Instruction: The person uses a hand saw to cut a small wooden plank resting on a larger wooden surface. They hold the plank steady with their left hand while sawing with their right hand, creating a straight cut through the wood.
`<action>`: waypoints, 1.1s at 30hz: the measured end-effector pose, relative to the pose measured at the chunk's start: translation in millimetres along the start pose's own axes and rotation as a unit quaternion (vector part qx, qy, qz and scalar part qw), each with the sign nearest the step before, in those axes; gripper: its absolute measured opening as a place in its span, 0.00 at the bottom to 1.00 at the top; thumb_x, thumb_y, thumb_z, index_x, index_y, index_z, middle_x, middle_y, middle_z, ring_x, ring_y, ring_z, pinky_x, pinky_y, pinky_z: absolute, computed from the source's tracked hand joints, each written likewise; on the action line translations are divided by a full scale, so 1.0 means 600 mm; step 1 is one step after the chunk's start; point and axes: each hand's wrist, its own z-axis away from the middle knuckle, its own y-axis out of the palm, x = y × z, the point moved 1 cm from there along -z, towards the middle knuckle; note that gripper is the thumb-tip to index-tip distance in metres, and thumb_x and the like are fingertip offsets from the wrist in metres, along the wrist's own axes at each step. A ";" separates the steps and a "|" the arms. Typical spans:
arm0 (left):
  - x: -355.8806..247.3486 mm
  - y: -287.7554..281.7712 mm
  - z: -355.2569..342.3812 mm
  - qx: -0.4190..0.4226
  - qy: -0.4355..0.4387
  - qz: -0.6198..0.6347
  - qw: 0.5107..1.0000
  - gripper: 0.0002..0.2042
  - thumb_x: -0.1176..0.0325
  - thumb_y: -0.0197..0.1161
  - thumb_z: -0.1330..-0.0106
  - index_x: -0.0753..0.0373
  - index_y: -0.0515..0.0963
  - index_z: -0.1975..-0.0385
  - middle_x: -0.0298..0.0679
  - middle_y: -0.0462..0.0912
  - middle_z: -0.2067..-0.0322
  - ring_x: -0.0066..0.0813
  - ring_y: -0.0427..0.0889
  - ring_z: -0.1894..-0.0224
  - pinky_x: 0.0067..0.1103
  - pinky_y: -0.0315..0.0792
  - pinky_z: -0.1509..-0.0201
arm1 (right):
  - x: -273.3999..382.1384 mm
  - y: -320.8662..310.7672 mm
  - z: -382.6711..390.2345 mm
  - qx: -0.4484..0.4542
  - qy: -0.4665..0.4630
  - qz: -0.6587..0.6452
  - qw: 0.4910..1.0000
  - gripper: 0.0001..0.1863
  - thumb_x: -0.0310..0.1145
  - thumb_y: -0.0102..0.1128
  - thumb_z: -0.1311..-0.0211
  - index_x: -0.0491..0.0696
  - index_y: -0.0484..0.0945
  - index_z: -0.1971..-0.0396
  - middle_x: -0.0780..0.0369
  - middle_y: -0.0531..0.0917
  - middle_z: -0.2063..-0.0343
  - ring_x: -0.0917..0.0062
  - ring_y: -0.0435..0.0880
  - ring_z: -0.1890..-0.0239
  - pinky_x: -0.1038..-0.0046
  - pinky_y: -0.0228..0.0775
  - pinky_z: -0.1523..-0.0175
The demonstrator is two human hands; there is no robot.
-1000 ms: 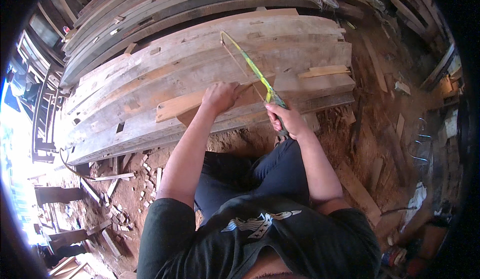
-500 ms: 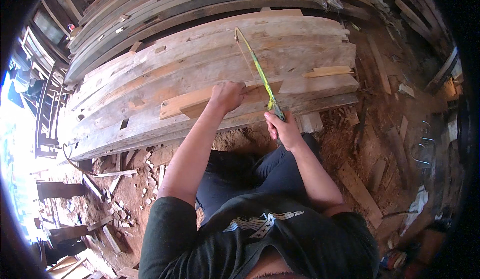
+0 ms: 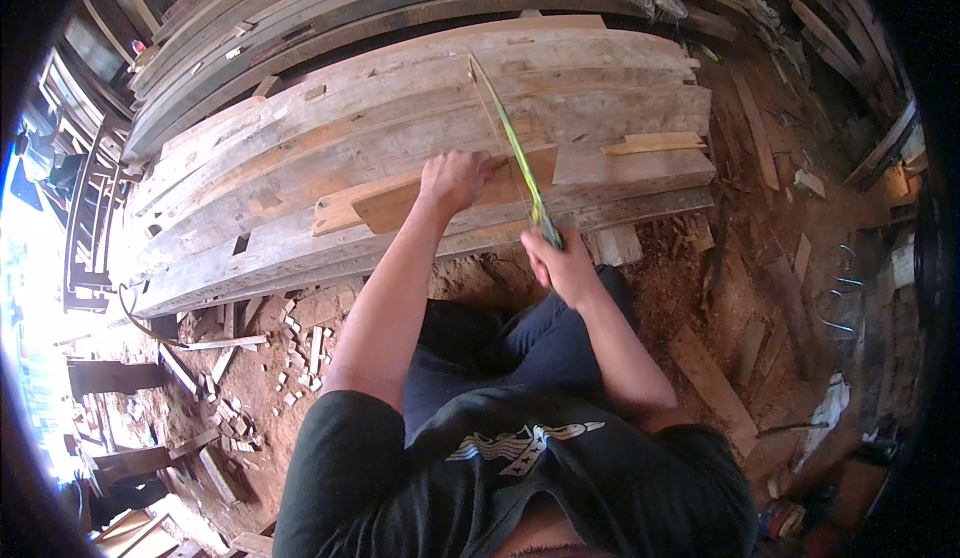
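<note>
My right hand [image 3: 560, 266] is wrapped round the handle of a bow saw [image 3: 515, 146] with a yellow-green frame. The saw points away from me, and its thin blade crosses a short wooden board [image 3: 398, 205] near the board's right end. Whether the blade has cut into the wood is hard to see. Just left of the blade, my left hand [image 3: 455, 180] is closed over the board with curled fingers; its thumb is hidden. Another light piece of wood [image 3: 335, 214] lies against the board, partly covered by it.
Thick planks [image 3: 370, 128] form a low work surface before me. A pale offcut [image 3: 655, 144] lies at its right. Long beams [image 3: 400, 13] are stacked behind. Small wood blocks [image 3: 235, 426] litter the dirt floor at left, and scrap boards [image 3: 712, 388] lie at right.
My right hand has drawn the saw slightly toward me. My left hand stays closed on the board, and the whole view has shifted a little.
</note>
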 end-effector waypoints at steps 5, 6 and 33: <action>0.008 0.004 0.000 0.013 0.028 0.018 0.999 0.12 0.57 0.58 0.29 0.53 0.81 0.53 0.52 0.87 0.63 0.57 0.85 0.56 0.45 0.78 0.53 | -0.026 -0.013 0.080 0.005 -0.034 0.016 0.999 0.19 0.40 0.64 0.29 0.52 0.70 0.79 0.72 0.71 0.86 0.88 0.67 0.86 0.79 0.58 0.80; 0.007 0.005 0.002 0.012 0.034 0.016 0.999 0.12 0.57 0.58 0.28 0.53 0.81 0.53 0.52 0.87 0.63 0.57 0.85 0.57 0.45 0.78 0.53 | -0.025 -0.014 0.080 0.005 -0.010 -0.024 1.000 0.18 0.40 0.65 0.29 0.51 0.71 0.78 0.72 0.71 0.85 0.88 0.67 0.86 0.79 0.58 0.80; 0.015 0.018 -0.002 -0.023 0.065 -0.010 0.998 0.12 0.58 0.58 0.29 0.54 0.81 0.53 0.51 0.87 0.63 0.55 0.86 0.59 0.44 0.79 0.55 | -0.048 -0.040 0.132 0.031 0.001 -0.041 0.999 0.18 0.38 0.62 0.27 0.51 0.72 0.78 0.72 0.71 0.85 0.89 0.67 0.84 0.79 0.57 0.77</action>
